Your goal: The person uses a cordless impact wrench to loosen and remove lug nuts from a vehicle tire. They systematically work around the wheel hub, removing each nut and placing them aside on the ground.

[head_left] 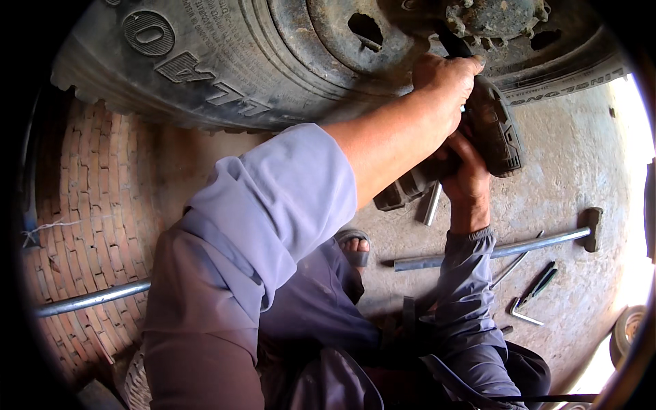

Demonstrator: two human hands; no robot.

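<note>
A large truck wheel with a black tyre (225, 75) and a rusty, dirty rim (321, 41) fills the top of the head view. My right hand (468, 174) is closed round the handle of a dark cordless impact wrench (497, 130), whose battery end points down to the left. My left hand (444, 82) is wrapped over the front of the same tool, near its nose. A dark shaft (454, 44) runs from the tool toward the hub (502, 19). Where its tip meets the wheel is too dark to make out.
On the concrete floor lie a long-handled hammer (492, 251), a short metal tube (432, 203), green-handled pliers (540, 281) and an L-shaped key (526, 314). A metal pipe (96, 298) lies over bricks (99, 205) at left. My sandalled foot (355, 247) is below the tool.
</note>
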